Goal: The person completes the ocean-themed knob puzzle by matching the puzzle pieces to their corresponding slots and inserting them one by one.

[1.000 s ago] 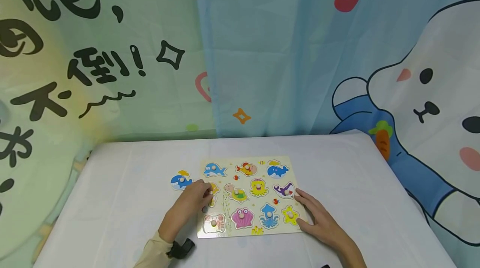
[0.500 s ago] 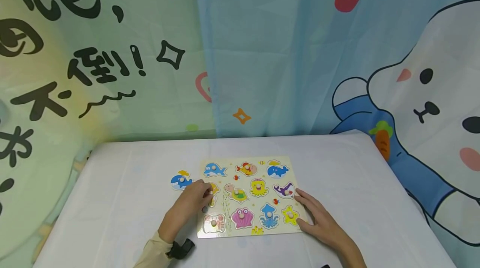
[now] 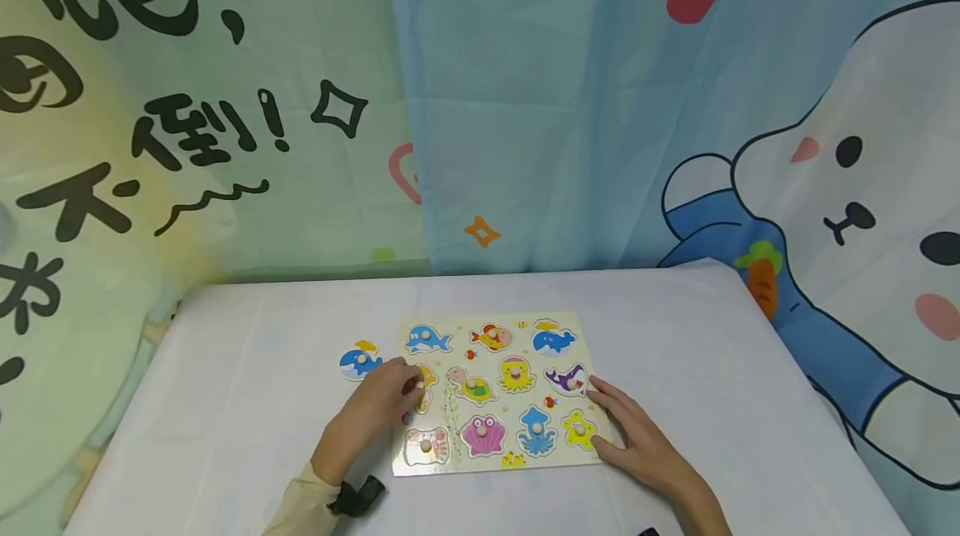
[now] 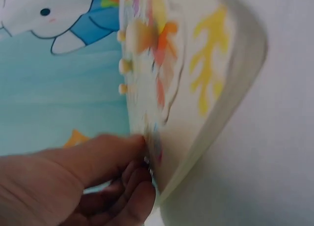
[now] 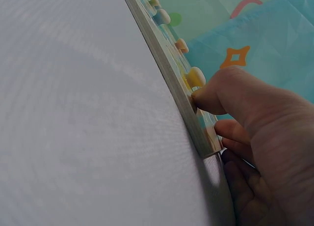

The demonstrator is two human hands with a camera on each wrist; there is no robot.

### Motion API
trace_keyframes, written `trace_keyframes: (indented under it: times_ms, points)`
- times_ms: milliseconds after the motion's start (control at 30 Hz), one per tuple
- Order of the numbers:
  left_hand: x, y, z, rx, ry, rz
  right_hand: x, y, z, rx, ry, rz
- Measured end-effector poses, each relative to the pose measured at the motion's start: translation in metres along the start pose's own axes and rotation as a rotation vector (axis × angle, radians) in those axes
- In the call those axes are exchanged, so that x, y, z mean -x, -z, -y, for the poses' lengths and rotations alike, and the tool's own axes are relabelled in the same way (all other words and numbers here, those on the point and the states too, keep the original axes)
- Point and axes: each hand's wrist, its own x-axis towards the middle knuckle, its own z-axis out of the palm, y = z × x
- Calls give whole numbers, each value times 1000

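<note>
A pale wooden knob puzzle board [image 3: 461,332] with sea-animal pieces lies on the white tablecloth. At its left edge my left hand [image 3: 381,394] pinches at the yellow-orange piece [image 3: 427,390], which it partly covers. Thumb and fingertips meet close over the board in the left wrist view; the knob there is hidden. My right hand [image 3: 647,446] rests at the right edge, fingers extended. In the right wrist view its thumb [image 5: 211,97] touches the board by the yellow star piece [image 3: 578,429]. A loose blue whale piece [image 3: 360,363] lies just beyond my left hand, off the board.
White cloth [image 3: 285,369] spreads around the board on every side. Behind the table hangs a printed curtain [image 3: 517,102] with a rabbit figure. A black strap [image 3: 356,496] sits at my left wrist, by a beige sleeve [image 3: 302,507].
</note>
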Motion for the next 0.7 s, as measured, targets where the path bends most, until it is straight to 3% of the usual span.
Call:
trace_keyframes:
  times_ms: [167,300,400,467,533,700]
  points:
    - [0,5,7,53,13,12,0,-1,2,-9,5,8]
    - [0,15,17,34,4,-141,0,-1,3,-16,0,7]
    - [1,27,32,-12,49,-269,0,-1,3,-20,-6,13]
    - [3,35,43,-22,91,-300,0,-1,3,-19,-12,17]
    - [4,41,55,0,126,-289,0,-1,2,-14,-9,18]
    - [5,43,79,107,144,-154,0,0,0,5,-1,9]
